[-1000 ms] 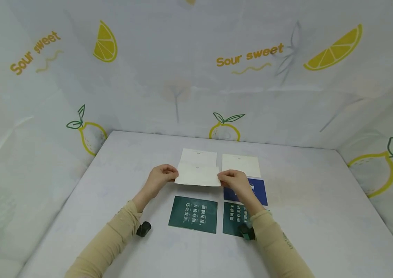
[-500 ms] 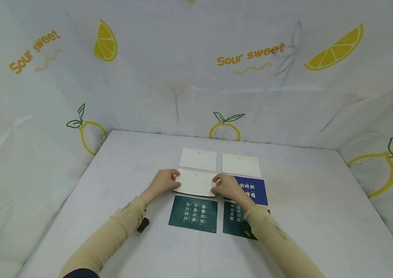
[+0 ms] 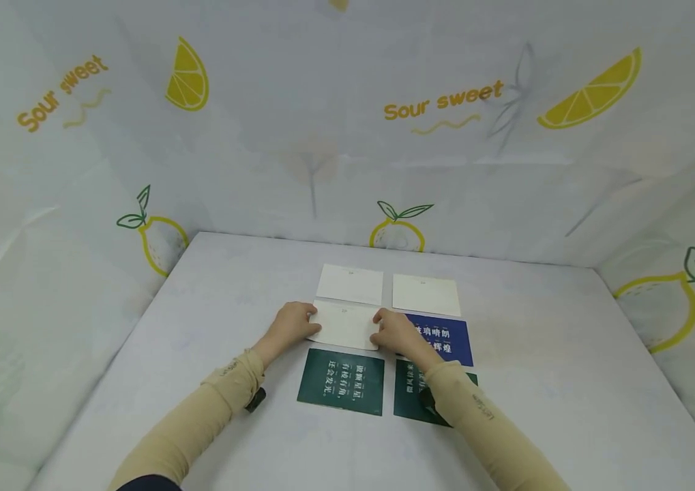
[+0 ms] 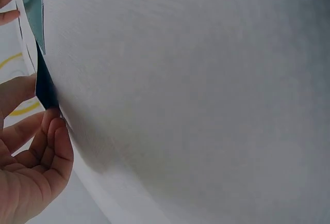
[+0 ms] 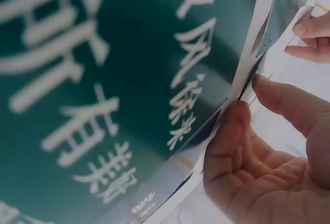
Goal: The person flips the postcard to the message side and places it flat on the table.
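Observation:
A white-faced card [image 3: 344,326] lies close over the table between my hands, its dark blue underside [image 4: 46,87] showing in the left wrist view. My left hand [image 3: 289,329] pinches its left edge between thumb and fingers. At the opposite edge, my right hand [image 3: 399,334] pinches it the same way. Just behind it is another white card [image 3: 350,284], and a green card with white lettering [image 3: 341,382] lies in front. Right beside my right hand, a blue lettered card [image 3: 448,337] is partly covered by that hand.
A cream card [image 3: 425,294] lies at the back right. Under my right forearm a second green card [image 3: 407,389] is partly hidden. The white table [image 3: 568,382] meets a lemon-print cloth backdrop [image 3: 261,157] behind and at both sides.
The pinched card has come down and towards me, off the back white card it overlapped, into the gap before the green card. Both hands moved with it, and more of the blue card shows.

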The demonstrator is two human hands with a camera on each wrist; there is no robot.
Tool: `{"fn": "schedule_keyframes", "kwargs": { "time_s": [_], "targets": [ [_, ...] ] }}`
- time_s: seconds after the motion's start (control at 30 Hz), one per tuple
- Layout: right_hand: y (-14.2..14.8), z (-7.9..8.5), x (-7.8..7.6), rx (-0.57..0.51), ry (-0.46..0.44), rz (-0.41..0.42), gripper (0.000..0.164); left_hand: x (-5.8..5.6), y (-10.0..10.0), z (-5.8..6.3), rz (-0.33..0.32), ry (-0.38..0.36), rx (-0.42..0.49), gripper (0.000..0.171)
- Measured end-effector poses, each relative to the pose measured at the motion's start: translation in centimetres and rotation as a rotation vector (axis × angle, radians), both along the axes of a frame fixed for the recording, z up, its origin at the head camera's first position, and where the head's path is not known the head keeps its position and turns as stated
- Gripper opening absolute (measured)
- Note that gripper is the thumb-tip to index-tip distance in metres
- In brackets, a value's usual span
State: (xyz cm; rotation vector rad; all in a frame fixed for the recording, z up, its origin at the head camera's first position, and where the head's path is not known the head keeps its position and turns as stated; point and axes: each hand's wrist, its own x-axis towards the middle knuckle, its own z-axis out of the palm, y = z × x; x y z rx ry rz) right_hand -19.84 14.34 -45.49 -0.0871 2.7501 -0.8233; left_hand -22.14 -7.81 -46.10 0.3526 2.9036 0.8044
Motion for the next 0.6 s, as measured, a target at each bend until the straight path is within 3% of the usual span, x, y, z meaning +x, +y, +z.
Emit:
{"fn": "schedule_keyframes", "kwargs": {
  "time_s": [0.3,0.47,0.6],
  "targets": [
    [-0.3,0.1,0.4,0.035,0.013,0.017,0.037,0.2,0.0,-0.2,0.008,0.035,-0.009,0.038],
    [-0.1,0.5,0.7,-0.024,0.034,-0.007,0.038,0.2,0.0,0.1,0.023,0.051,-0.036,0.034],
    [0.6,1.1,1.0,-0.113,0.074,-0.041,0.039,0.2,0.7,0.6,0.014,0.103,-0.010,0.032]
  ]
}}
